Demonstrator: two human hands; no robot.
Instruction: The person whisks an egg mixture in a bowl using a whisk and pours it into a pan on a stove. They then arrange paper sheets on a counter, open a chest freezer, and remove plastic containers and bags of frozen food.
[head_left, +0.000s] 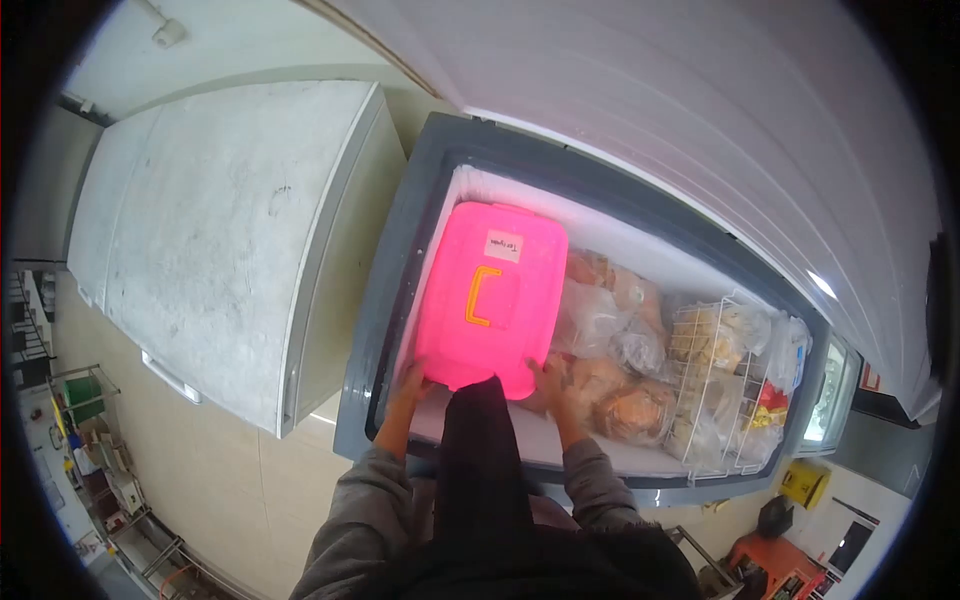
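A bright pink plastic storage box (450, 310) with a lid sits at the left end of an open chest freezer (395, 255). On the lid are a yellow handle (473, 297) and a white label (504, 245) with handwriting. My left hand (410, 382) is closed on the box's near left corner. At the near right corner, my right hand (550, 380) has its fingers curled round the edge, partly hidden. Beside the box lie clear plastic bags (630, 400) of orange-brown food, close to my right hand.
A white wire basket (705, 385) of bagged goods stands at the freezer's right end. Its raised lid (690, 90) rises along the far side. To the left is another white chest freezer (220, 230), shut. Shelving with a green container (84, 397) stands further left.
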